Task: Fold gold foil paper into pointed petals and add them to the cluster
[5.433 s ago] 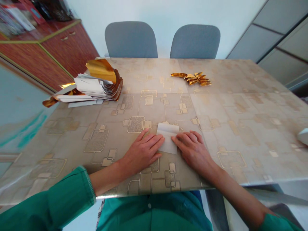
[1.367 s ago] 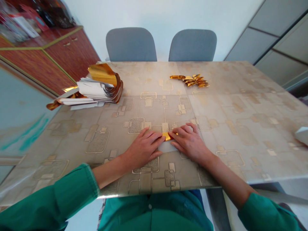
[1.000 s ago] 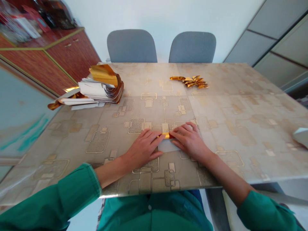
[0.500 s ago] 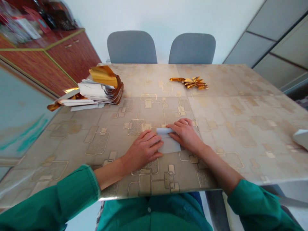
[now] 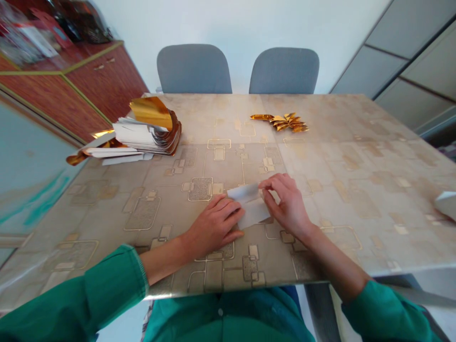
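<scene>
A small sheet of paper (image 5: 253,212), white side up, lies on the patterned tablecloth in front of me. A fold runs across it, and its far strip is partly raised. My left hand (image 5: 217,221) rests flat over the left edge, fingers stretched out and thumb apart, pressing the sheet down. At the upper right corner, the thumb and forefinger of my right hand (image 5: 286,202) are closed in a pinch on the paper's folded strip. The paper's left edge is covered by my left fingers.
A stack of gold-backed white paper sheets (image 5: 137,133) stands at the table's far left. Folded gold paper pieces (image 5: 285,122) lie toward the back. A whitish object (image 5: 446,204) sits at the right edge. Two grey chairs (image 5: 194,69) stand behind the table (image 5: 356,166).
My right hand has shifted slightly right and its fingers have come up into a pinch at the corner. The paper has tilted, its right side lifted a little. My left hand has barely moved.
</scene>
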`<state>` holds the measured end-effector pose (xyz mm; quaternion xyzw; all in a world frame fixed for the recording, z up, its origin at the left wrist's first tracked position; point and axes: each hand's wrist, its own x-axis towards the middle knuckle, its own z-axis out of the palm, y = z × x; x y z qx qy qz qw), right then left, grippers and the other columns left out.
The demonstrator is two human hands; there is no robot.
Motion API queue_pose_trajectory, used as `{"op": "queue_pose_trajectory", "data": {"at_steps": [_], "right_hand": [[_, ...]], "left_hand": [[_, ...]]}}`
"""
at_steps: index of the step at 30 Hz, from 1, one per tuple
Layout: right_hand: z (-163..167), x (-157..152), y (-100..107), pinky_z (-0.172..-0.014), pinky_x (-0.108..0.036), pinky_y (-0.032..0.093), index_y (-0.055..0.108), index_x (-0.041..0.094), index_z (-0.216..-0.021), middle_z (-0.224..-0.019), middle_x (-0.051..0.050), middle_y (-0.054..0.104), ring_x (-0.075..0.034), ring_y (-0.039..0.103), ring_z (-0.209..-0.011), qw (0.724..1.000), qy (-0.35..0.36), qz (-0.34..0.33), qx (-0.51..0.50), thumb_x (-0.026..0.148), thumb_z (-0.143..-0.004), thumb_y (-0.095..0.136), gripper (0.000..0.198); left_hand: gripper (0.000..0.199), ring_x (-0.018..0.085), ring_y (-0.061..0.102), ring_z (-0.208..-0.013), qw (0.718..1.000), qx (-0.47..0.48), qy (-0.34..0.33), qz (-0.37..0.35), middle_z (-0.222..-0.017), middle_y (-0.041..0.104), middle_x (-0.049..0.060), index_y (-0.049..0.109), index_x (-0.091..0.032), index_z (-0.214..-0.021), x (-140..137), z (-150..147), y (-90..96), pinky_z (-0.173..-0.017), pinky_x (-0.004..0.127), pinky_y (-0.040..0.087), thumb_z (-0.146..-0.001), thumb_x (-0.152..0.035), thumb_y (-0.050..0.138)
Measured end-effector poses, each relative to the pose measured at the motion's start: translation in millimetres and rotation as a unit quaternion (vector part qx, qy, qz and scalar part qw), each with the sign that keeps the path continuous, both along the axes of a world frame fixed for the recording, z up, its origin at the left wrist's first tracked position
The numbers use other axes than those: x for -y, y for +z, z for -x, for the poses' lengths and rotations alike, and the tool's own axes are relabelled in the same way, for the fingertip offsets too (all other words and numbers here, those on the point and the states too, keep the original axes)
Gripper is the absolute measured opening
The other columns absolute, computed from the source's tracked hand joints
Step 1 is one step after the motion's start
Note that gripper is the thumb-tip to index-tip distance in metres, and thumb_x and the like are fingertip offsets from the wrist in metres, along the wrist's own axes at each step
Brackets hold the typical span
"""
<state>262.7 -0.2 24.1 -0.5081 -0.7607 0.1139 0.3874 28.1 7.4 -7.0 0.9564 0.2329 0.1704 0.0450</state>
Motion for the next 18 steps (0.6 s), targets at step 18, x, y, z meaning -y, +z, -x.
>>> {"op": "queue_pose_trajectory", "data": {"at_steps": [18], "right_hand": [[8,5,-15,-0.084,-0.036,0.045,0.065,0.019,-0.116,-0.099,-0.008,0.063,-0.021,0.053,-0.095,0.981,0.135,0.109,0.088,0.017,-0.095,0.047,0.027]], "left_hand": [[0.036,0.027,0.057,-0.109,0.999,0.004,0.029,0.018,-0.116,0.063,0.012,0.060,-0.014,-0.123,2,-1,1.3,-0.105,0.051,0.041,-0.095,-0.035,0.056]]}}
